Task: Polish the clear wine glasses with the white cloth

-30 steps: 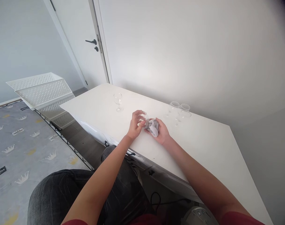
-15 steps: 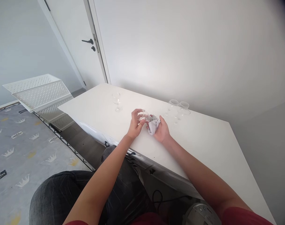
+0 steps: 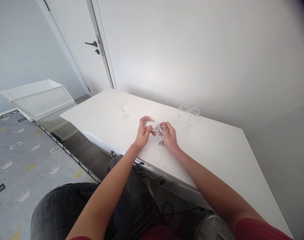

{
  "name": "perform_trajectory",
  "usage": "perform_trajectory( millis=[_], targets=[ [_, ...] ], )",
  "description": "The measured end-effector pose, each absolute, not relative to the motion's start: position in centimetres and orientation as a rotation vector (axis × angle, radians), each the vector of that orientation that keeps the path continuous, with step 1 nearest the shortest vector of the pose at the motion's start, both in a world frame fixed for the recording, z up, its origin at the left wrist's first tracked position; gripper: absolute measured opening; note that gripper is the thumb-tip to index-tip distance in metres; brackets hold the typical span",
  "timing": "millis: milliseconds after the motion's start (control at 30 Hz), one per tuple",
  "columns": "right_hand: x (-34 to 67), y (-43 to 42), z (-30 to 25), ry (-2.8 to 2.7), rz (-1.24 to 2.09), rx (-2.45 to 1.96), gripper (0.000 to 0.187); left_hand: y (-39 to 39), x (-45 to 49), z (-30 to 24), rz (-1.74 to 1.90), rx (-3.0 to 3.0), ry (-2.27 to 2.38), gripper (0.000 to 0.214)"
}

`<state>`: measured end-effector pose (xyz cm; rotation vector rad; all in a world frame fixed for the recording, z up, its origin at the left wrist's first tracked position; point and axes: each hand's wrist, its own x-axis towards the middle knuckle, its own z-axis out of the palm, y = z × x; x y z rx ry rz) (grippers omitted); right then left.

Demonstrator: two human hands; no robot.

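Over the white table (image 3: 216, 153) my left hand (image 3: 142, 133) grips a small clear wine glass (image 3: 153, 125) by its bowl. My right hand (image 3: 169, 137) is turned palm down, closed around a grey cloth (image 3: 161, 133) pressed against the glass; most of the cloth is hidden under the fingers. Both hands meet just above the tabletop near its front edge.
One clear wine glass (image 3: 123, 108) stands alone at the back left of the table. Three more glasses (image 3: 189, 117) stand grouped near the wall at the back right. A white perforated rack (image 3: 39, 100) sits on the floor to the left, with a door (image 3: 77, 40) beyond.
My right hand has rolled from palm up to palm down over the cloth, which now shows far less. The left hand keeps its hold on the glass.
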<state>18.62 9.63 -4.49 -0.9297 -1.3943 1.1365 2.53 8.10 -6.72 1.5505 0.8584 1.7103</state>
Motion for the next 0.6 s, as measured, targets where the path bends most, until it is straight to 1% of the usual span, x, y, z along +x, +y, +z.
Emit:
perform_trajectory(
  millis=[100, 233, 333, 400, 467, 533, 600],
  targets=[
    [18.5, 10.6, -5.1, -1.251, 1.438, -0.995, 0.029, 8.0, 2.5, -6.6, 1.65, 1.558, 0.828, 0.049],
    [18.6, 10.9, -4.9, -1.015, 1.869, -0.959, 0.033, 7.9, 2.4, -6.3, 1.739, 1.536, 0.879, 0.047],
    [18.7, 10.3, -4.3, -1.074, 1.982, -0.781, 0.039, 7.9, 2.4, -6.3, 1.874, 1.442, 0.985, 0.045],
    [18.7, 9.8, -4.4, -1.24, 1.894, -0.693, 0.044, 8.0, 2.4, -6.4, 1.933, 1.373, 1.037, 0.043],
    [18.6, 9.6, -4.7, -1.414, 1.672, -0.736, 0.049, 8.1, 2.5, -6.5, 1.937, 1.367, 1.043, 0.043],
    [18.5, 9.5, -5.2, -1.55, 1.4, -0.856, 0.047, 8.2, 2.6, -6.6, 1.929, 1.408, 1.04, 0.046],
    [18.5, 9.5, -5.5, -1.638, 1.161, -0.954, 0.04, 8.3, 2.6, -6.7, 1.932, 1.447, 1.056, 0.048]
  ],
)
